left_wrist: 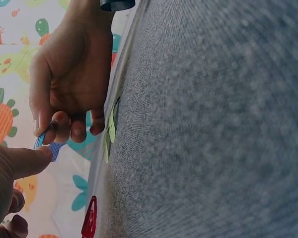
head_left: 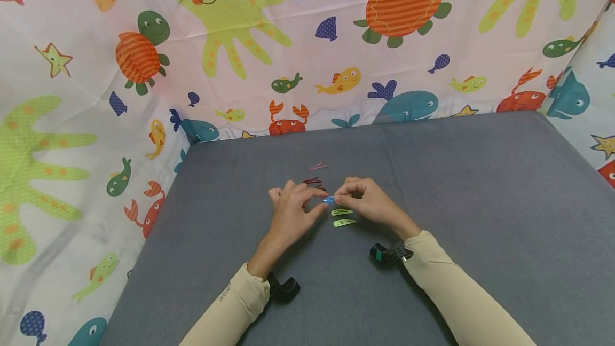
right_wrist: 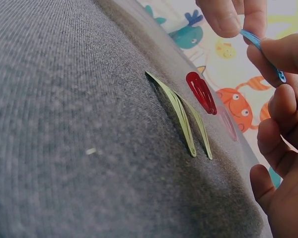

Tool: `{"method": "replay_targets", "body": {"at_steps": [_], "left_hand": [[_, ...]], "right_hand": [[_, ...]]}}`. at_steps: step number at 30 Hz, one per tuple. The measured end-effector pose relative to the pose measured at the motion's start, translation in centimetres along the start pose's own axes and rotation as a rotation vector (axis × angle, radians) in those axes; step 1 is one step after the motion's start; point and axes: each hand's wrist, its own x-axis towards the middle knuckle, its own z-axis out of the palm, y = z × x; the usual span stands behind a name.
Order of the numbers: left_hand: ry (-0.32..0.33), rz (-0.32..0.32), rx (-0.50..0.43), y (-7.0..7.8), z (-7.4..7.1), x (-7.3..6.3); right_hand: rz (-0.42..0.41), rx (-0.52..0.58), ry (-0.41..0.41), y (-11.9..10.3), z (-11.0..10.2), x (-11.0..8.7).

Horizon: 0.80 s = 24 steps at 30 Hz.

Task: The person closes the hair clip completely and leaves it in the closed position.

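Observation:
A small blue snap hair clip (head_left: 329, 199) is held between both hands, above the grey table. My left hand (head_left: 290, 215) has its index finger and thumb at the clip's left end, pinching it. The other end sits between the thumb and index finger of my right hand (head_left: 369, 200). In the right wrist view the blue clip (right_wrist: 258, 43) spans from one hand to the other. Just below the hands lie two light green hair clips, an upper one (head_left: 341, 212) and a lower one (head_left: 344, 223), side by side.
Dark red hair clips (head_left: 312, 181) lie beyond the left hand's fingers, partly covered by them. Farther back is a pink hair clip (head_left: 318, 166). A cloth with printed sea animals (head_left: 298, 57) hangs behind and at both sides of the grey table (head_left: 471, 186).

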Motion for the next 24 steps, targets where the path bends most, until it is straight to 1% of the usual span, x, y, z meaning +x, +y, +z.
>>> {"method": "replay_targets", "body": {"at_steps": [7, 12, 16, 19, 24], "left_hand": [[0.008, 0.006, 0.015, 0.02, -0.08, -0.05], [0.018, 0.001, 0.017, -0.11, -0.02, -0.04], [0.025, -0.003, 0.026, -0.28, 0.09, -0.01], [0.021, -0.013, 0.027, -0.33, 0.1, 0.01], [0.008, -0.03, 0.002, -0.31, 0.05, 0.04]], "right_hand": [[-0.011, 0.015, 0.001, 0.06, 0.03, -0.07], [-0.051, 0.042, -0.008, 0.25, 0.03, -0.13], [-0.074, 0.019, -0.01, 0.33, 0.1, -0.12], [-0.074, -0.022, 0.025, 0.37, 0.24, -0.11], [-0.076, -0.114, 0.105, 0.4, 0.32, -0.09]]}}
